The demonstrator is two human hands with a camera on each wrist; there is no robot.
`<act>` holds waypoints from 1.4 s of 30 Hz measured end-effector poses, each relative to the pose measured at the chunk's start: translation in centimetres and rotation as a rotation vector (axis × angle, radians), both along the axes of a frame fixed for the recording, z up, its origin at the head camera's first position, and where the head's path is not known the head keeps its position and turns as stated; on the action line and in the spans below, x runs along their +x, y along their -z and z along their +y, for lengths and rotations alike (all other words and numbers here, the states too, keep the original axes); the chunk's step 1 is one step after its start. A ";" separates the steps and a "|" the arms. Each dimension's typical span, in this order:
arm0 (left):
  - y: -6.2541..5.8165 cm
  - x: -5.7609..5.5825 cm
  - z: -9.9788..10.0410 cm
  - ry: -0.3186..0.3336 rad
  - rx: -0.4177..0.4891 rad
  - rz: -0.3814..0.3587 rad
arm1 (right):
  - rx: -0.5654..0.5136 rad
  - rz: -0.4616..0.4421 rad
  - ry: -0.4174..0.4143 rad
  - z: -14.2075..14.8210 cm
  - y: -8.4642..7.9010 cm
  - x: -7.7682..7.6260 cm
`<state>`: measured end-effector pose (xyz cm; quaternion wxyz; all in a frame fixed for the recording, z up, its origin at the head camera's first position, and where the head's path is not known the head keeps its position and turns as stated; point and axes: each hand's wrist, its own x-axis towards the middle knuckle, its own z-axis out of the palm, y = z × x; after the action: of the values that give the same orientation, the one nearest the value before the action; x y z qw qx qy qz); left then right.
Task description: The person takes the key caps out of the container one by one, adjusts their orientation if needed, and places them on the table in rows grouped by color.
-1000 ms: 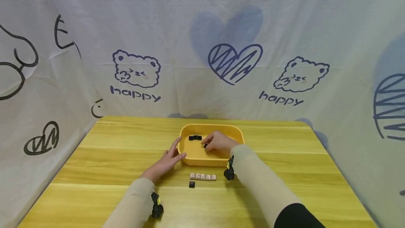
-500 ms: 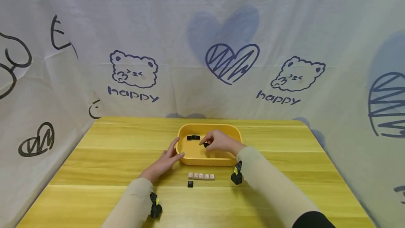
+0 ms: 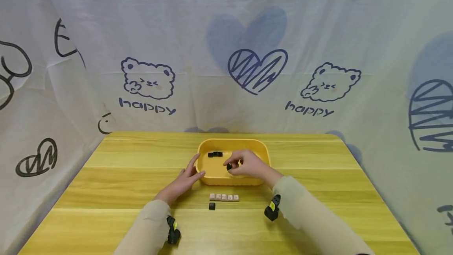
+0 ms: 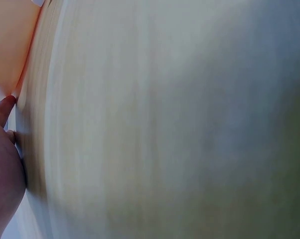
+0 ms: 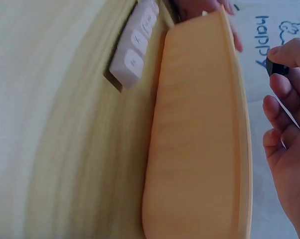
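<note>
Head view, read from the left. I see the left hand with fingers apart, touching the left end of the yellow tray on the bench, presumably to steady it. A lone black keycap lies in front of the tray. Inside, three black keycaps sit near the back wall; I cannot tell whether deliberately. Five pale keycaps form a row between tray and lone cap, likely aligned for reading. The right hand has thumb and finger clamped on another black keycap over the tray, probably because so small a piece suits a pinch.
</note>
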<state>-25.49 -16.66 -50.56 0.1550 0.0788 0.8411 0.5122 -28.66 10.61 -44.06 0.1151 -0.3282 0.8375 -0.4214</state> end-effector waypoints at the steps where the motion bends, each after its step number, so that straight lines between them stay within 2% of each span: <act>1: 0.0 0.0 0.0 0.001 0.000 0.002 | -0.009 0.006 0.001 0.0 0.0 0.3; 14: -0.5 0.2 0.3 -0.009 0.026 0.001 | -0.088 0.010 -0.004 -0.1 0.2 4.3; 21: 0.1 -0.2 0.0 -0.012 0.005 -0.006 | -0.104 -0.010 -0.023 -0.2 1.3 5.8; 26: 0.4 -0.3 0.0 -0.008 -0.001 0.001 | -0.061 0.001 -0.009 -0.3 2.0 6.4; 34: 0.2 -0.1 -0.1 -0.013 0.001 -0.014 | 0.029 0.051 0.044 -0.9 3.0 7.4; 42: 0.0 0.1 -0.1 -0.010 -0.010 -0.005 | 0.134 0.170 0.117 -2.2 3.7 8.0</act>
<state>-25.41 -16.73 -50.54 0.1551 0.0727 0.8435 0.5090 -20.67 8.43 -47.76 0.0408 -0.3048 0.8883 -0.3411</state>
